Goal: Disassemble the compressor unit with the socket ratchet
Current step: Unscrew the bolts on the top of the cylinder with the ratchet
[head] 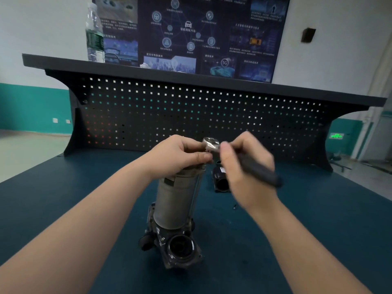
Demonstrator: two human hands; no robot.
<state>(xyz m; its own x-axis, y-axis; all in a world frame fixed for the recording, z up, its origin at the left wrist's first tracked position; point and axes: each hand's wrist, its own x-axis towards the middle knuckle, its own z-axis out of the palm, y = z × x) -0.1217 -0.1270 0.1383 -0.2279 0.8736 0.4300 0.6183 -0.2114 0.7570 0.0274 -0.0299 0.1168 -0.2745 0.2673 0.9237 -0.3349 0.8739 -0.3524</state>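
A clear plastic water bottle [94,35] with a green label stands on the shelf [148,71] at eleven o'clock, its fill level not discernible. At centre the compressor unit [176,206] stands upright on the dark blue workbench [63,209], the left hand [180,155] curled round its top while the right hand [244,164] grips the black handle of the socket ratchet [212,144], whose head sits at the unit's top. A black housing part [220,180] lies at one o'clock just beside the unit, before a perforated back panel [191,115] and a dark wall poster [191,32].
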